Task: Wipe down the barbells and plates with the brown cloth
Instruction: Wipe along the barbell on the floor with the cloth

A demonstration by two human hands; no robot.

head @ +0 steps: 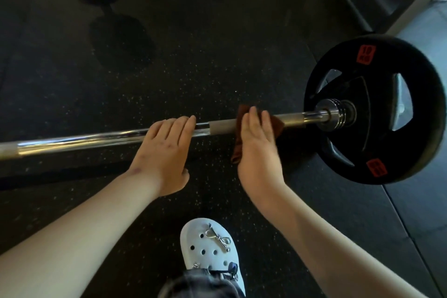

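A chrome barbell (96, 139) lies across the dark rubber floor from the left edge to a black 10 kg plate (377, 109) at the right. My left hand (162, 152) rests over the bar near its middle, fingers curled over the top. To its right, my right hand (258, 150) holds the brown cloth (278, 123) wrapped round the bar, fingers over it. Part of the cloth hangs below the bar. The bar under both hands is hidden.
My white clog (208, 247) stands on the speckled floor just in front of the bar. A dark dumbbell-like shape (106, 5) lies at the far left. A pale frame rail (416, 0) runs along the top right corner.
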